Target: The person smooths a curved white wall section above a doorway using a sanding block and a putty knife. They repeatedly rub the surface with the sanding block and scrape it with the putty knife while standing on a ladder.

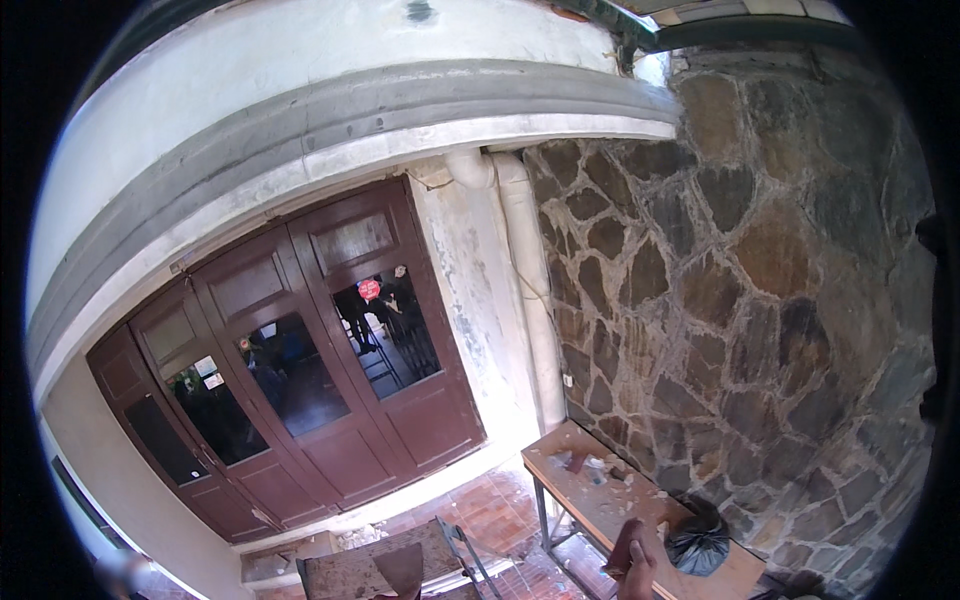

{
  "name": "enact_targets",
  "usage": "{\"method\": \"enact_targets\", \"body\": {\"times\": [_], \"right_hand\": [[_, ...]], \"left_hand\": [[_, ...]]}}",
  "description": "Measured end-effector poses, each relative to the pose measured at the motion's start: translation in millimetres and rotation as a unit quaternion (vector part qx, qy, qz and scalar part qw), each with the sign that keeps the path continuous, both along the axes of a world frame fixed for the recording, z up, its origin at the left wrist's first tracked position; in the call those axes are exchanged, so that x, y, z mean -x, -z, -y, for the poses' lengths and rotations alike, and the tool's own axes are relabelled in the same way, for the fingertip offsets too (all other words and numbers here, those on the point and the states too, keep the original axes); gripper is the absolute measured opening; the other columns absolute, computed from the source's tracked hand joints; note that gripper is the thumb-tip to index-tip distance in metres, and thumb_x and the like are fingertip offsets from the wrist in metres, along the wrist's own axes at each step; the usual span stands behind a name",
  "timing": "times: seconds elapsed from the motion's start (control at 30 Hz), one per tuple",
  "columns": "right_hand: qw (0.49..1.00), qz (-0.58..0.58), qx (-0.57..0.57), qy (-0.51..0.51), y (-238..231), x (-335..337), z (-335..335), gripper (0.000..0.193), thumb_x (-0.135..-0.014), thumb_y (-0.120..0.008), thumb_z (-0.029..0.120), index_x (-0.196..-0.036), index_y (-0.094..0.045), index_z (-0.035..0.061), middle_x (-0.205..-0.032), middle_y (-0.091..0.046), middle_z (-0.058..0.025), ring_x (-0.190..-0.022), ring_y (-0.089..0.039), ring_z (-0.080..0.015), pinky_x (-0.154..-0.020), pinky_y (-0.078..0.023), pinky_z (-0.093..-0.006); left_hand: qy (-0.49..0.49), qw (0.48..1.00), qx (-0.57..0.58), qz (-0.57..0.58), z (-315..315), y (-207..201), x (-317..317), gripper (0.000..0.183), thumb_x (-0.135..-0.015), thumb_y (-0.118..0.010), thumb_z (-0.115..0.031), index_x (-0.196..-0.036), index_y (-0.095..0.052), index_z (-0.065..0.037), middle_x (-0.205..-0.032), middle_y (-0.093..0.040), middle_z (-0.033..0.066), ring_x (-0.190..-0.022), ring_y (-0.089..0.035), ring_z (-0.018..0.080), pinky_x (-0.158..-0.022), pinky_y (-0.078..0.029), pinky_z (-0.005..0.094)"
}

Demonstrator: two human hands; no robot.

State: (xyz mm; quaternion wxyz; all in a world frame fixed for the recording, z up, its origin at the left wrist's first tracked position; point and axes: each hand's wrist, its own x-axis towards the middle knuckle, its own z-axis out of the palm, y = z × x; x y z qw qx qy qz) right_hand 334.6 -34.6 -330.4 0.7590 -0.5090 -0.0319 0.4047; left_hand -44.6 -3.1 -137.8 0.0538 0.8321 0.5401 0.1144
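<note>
My right hand (637, 574) comes up from the lower edge, in front of a long wooden table. Its fingers look closed around a brown thing (626, 540) whose kind I cannot make out. Just right of the hand, a tied black plastic bag (698, 548) rests on the wooden table (725, 575). Broken pale pieces (600, 468) and dust lie on the table's far end. My left hand is not in view. At the bottom centre, a brown pointed shape (401, 570) overlaps a dirty board on a metal-legged stand (345, 572).
Brown folding doors (320, 460) with glass panes stand ahead to the left. A white drainpipe (523, 270) runs down the corner beside a rough stone wall (700, 350). Red tiles (490, 515) cover the floor, with pale rubble (358, 538) by the doorstep.
</note>
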Motion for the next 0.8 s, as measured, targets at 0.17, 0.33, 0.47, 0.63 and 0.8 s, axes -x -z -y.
{"method": "enact_targets", "body": {"times": [0.17,0.33,0.47,0.63,0.8], "right_hand": [[0.995,-0.049,-0.075,-0.044,-19,31,-19,0.050,-0.096,-0.047,0.045,-0.121,-0.060,0.0039,-0.100,-0.065,-0.0159,-0.087,-0.065,-0.0268,-0.063,-0.056,-0.0382],[0.975,-0.124,-0.137,-0.126,-74,44,-52,0.038,-0.097,-0.047,0.029,-0.125,-0.051,0.0039,-0.107,-0.063,-0.0068,-0.087,-0.063,-0.0179,-0.069,-0.053,-0.0333],[0.950,-0.127,-0.250,-0.137,-161,47,-107,0.034,-0.100,-0.043,0.031,-0.124,-0.051,0.0073,-0.103,-0.063,-0.0054,-0.080,-0.062,-0.0163,-0.070,-0.051,-0.0325],[0.883,-0.024,-0.416,-0.217,-312,46,-178,0.036,-0.099,-0.039,0.034,-0.120,-0.055,0.0097,-0.097,-0.064,-0.0050,-0.078,-0.060,-0.0136,-0.063,-0.048,-0.0292],[0.839,-0.063,-0.484,-0.240,-469,52,-245,0.034,-0.098,-0.035,0.033,-0.108,-0.058,0.0100,-0.090,-0.063,-0.0074,-0.083,-0.062,-0.0203,-0.069,-0.050,-0.0377]], "left_hand": [[-0.103,0.989,0.028,0.106,15,-15,-5,0.044,-0.084,-0.063,-0.027,-0.124,-0.061,-0.008,-0.074,-0.065,0.0178,-0.066,-0.063,0.0347,-0.062,-0.049,0.0437],[-0.142,0.974,-0.109,0.137,33,-9,6,0.038,-0.090,-0.061,-0.027,-0.121,-0.061,-0.005,-0.101,-0.063,0.0232,-0.084,-0.065,0.0341,-0.071,-0.052,0.0382],[-0.151,0.967,-0.067,0.193,37,8,19,0.040,-0.095,-0.053,-0.031,-0.125,-0.058,-0.005,-0.125,-0.053,0.0246,-0.111,-0.055,0.0379,-0.090,-0.045,0.0454],[-0.129,0.978,-0.017,0.163,38,13,24,0.049,-0.099,-0.039,-0.041,-0.131,-0.052,-0.005,-0.131,-0.050,0.0237,-0.130,-0.039,0.0365,-0.107,-0.025,0.0502],[-0.140,0.986,0.007,0.087,38,7,18,0.051,-0.098,-0.040,-0.041,-0.134,-0.047,-0.007,-0.107,-0.065,0.0160,-0.106,-0.056,0.0332,-0.098,-0.032,0.0475]]}}
